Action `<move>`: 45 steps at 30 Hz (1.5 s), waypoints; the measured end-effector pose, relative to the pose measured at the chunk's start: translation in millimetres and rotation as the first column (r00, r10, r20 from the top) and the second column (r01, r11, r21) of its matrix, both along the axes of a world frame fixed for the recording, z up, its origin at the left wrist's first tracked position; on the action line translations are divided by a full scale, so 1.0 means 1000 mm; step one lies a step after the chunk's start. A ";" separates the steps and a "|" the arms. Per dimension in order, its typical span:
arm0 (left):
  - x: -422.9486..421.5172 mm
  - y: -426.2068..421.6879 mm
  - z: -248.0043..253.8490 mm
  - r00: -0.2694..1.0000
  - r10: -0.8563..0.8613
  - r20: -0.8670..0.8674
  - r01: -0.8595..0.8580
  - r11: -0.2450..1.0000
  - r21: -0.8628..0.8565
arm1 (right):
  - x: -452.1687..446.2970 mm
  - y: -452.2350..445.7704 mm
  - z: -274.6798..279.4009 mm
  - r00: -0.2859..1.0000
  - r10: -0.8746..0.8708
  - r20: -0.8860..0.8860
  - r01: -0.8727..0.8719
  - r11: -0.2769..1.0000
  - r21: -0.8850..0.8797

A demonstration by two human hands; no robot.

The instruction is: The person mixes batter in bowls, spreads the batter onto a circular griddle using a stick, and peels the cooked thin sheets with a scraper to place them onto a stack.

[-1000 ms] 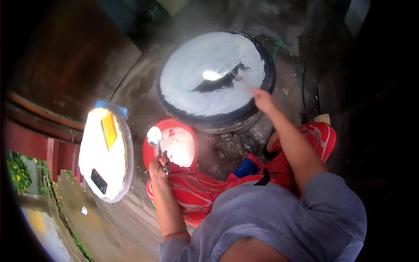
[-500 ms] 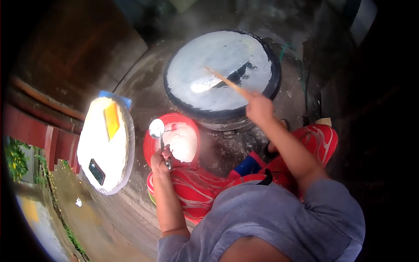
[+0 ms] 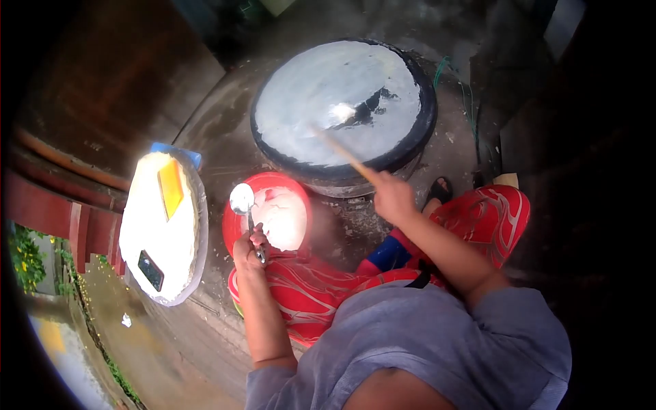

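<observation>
My right hand (image 3: 394,198) is closed on a thin wooden stick (image 3: 350,158), whose blurred far end reaches over the near part of a large round griddle (image 3: 429,113). A pale layer of batter (image 3: 307,89) coats most of that surface, with dark bare patches right of centre. In my left hand (image 3: 250,246) is a metal ladle (image 3: 241,198), its bowl pale and held over the left side of a red basin (image 3: 234,225). White batter (image 3: 283,222) fills part of the basin.
To the left stands a round white-topped stand (image 3: 154,239) bearing a yellow scraper-like piece (image 3: 170,190) and a phone (image 3: 150,270). A blue object (image 3: 179,154) shows behind it. Green cord (image 3: 471,109) hangs right of the griddle. My red-clad knees flank the front.
My right hand and the stick have come down and slightly left, toward the griddle's near edge. The left hand keeps the ladle above the basin, nearly unmoved. The view has shifted slightly.
</observation>
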State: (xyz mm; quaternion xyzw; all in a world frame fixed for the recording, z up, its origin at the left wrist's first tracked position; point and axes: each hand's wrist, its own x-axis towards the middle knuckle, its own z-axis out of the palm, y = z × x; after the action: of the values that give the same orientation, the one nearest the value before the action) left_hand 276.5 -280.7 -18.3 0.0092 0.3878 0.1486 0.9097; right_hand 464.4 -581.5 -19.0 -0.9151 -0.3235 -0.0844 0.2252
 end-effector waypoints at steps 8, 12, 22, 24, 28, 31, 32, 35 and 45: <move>0.002 -0.006 0.007 0.998 -0.047 -0.030 0.047 0.999 0.015 | 0.060 -0.040 -0.009 0.958 -0.285 0.018 0.285 0.958 -0.012; 0.002 -0.001 0.002 0.999 -0.049 -0.020 0.049 0.999 -0.010 | 0.027 -0.027 -0.018 0.995 -0.096 0.020 0.096 0.995 -0.030; -0.003 -0.001 0.005 0.995 -0.044 -0.088 0.045 0.999 0.015 | 0.060 -0.082 0.005 0.860 -0.480 -0.174 0.461 0.877 -0.138; -0.005 0.000 0.005 0.993 -0.034 -0.109 0.036 0.999 0.015 | 0.079 -0.091 -0.033 0.889 -0.366 -0.276 0.405 0.909 0.098; -0.010 0.005 0.006 0.994 -0.051 -0.100 0.049 0.999 -0.022 | 0.141 -0.112 -0.055 0.784 -0.260 -0.564 0.497 0.807 0.318; -0.014 0.004 0.006 0.993 -0.037 -0.115 0.038 0.999 0.000 | 0.156 -0.118 -0.060 0.836 -0.179 -0.519 0.366 0.886 0.284; -0.017 0.002 0.006 0.995 -0.025 -0.100 0.025 1.000 -0.001 | 0.156 -0.126 -0.060 0.837 -0.176 -0.518 0.363 0.887 0.285; -0.027 0.000 -0.002 0.998 -0.021 -0.061 0.023 0.999 0.038 | 0.148 -0.148 -0.037 0.699 0.082 -0.710 0.311 0.859 0.406; -0.028 -0.018 0.021 0.996 -0.089 -0.004 0.089 0.986 0.143 | 0.109 -0.118 -0.028 0.908 -0.080 -0.412 0.209 0.938 0.276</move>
State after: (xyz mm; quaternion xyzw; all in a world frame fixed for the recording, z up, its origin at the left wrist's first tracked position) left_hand 248.9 -299.0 3.0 0.0915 0.3741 0.1352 0.9129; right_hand 573.1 -699.9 -47.0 -0.8872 -0.1843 0.0347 0.4215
